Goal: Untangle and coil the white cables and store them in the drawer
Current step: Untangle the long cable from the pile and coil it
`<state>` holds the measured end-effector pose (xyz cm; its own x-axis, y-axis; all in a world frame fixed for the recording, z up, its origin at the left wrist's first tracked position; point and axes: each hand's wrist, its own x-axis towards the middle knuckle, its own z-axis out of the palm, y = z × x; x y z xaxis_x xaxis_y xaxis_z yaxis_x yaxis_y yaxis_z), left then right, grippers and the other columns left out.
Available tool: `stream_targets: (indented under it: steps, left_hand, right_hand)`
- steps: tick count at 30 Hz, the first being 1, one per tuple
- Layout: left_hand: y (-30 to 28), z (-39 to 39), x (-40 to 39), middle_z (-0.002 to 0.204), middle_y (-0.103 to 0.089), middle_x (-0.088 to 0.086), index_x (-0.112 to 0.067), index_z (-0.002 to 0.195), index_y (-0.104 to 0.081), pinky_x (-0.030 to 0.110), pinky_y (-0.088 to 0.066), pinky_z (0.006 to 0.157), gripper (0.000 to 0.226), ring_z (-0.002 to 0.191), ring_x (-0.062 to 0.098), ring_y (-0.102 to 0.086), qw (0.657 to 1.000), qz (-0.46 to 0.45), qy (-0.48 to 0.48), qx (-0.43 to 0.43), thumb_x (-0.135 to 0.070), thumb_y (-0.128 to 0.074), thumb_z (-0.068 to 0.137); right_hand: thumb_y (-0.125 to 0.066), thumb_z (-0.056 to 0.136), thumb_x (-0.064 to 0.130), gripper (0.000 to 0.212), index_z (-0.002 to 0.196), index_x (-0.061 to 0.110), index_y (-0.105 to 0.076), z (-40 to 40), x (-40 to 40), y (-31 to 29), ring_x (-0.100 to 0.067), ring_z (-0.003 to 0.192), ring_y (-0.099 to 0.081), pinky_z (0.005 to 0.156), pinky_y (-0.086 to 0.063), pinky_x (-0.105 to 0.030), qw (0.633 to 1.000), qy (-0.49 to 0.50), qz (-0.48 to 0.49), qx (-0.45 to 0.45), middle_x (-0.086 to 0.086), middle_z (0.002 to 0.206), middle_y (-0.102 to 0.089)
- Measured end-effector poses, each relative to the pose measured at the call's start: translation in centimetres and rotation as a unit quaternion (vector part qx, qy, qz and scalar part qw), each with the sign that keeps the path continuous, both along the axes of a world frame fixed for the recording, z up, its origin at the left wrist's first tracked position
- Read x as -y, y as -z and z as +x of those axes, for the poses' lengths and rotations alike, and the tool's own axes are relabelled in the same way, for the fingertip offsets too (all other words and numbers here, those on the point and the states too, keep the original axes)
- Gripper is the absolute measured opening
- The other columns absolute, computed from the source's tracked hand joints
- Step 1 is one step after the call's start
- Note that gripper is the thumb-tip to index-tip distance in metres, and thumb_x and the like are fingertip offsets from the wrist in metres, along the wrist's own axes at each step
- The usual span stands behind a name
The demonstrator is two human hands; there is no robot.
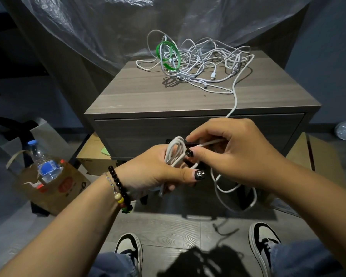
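A tangled heap of white cables (204, 62) lies on top of the grey nightstand (140, 90), with a green flat cable (167, 54) looped at its left. My left hand (156, 170) grips a small coil of white cable (175, 151) in front of the shut drawer (132, 132). My right hand (232, 150) pinches the same cable just right of the coil. From my hands the cable runs up over the nightstand's front edge into the heap, and a slack loop (236, 192) hangs below my right hand.
A brown paper bag (68, 186) with a water bottle (46, 164) stands on the floor at the left. Cardboard boxes (94, 156) sit under and right of the nightstand. Clear plastic sheeting (112, 23) hangs behind. My two shoes (130, 248) are on the floor below.
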<state>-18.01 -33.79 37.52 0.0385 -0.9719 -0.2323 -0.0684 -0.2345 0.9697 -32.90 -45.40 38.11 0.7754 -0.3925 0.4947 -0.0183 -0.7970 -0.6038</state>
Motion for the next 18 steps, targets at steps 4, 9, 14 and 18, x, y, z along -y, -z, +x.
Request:
stream_targets:
  steps: [4, 9, 14, 18]
  left_hand:
    - [-0.2, 0.1, 0.0, 0.076, -0.065, -0.001, -0.007, 0.090, -0.067, 0.021, -0.053, 0.069, 0.026, 0.074, 0.009, -0.061, 0.998, -0.055, -0.003, -0.027, 0.004, -0.073, 0.066]
    - [-0.3, -0.2, -0.2, 0.065, -0.060, -0.009, -0.007, 0.088, -0.061, 0.012, -0.045, 0.054, 0.018, 0.059, 0.000, -0.055, 0.999, -0.031, 0.000, -0.025, 0.010, -0.063, 0.082]
    - [0.0, -0.5, -0.4, 0.078, -0.057, 0.018, 0.008, 0.099, -0.057, 0.023, -0.050, 0.055, 0.017, 0.066, 0.019, -0.060, 0.999, 0.040, 0.003, -0.020, 0.004, -0.063, 0.084]
    - [-0.3, -1.0, -0.5, 0.066, -0.063, 0.008, -0.005, 0.077, -0.060, 0.022, -0.052, 0.047, 0.017, 0.053, 0.013, -0.061, 0.994, 0.098, 0.041, -0.027, -0.006, -0.052, 0.092]
  right_hand:
    - [-0.068, 0.077, 0.023, 0.026, 0.103, 0.021, -0.073, -0.4, 0.5, -0.4, -0.001, 0.078, -0.066, 0.070, -0.052, -0.015, 0.997, -0.053, 0.055, -0.025, 0.016, 0.081, -0.069]
    - [-0.075, 0.079, 0.007, 0.033, 0.109, 0.021, -0.071, -0.5, 0.4, -0.5, -0.004, 0.084, -0.067, 0.074, -0.055, -0.022, 0.993, -0.091, 0.065, -0.048, 0.012, 0.087, -0.070]
    - [-0.073, 0.079, 0.018, 0.015, 0.093, 0.017, -0.073, -0.3, 0.5, -0.2, -0.004, 0.083, -0.065, 0.074, -0.052, -0.023, 0.996, -0.080, 0.012, -0.033, 0.012, 0.086, -0.067]
    - [-0.068, 0.083, 0.030, 0.015, 0.089, 0.017, -0.069, -0.2, 0.3, -0.1, -0.006, 0.082, -0.058, 0.073, -0.047, -0.022, 0.995, -0.073, -0.051, -0.033, 0.010, 0.088, -0.059]
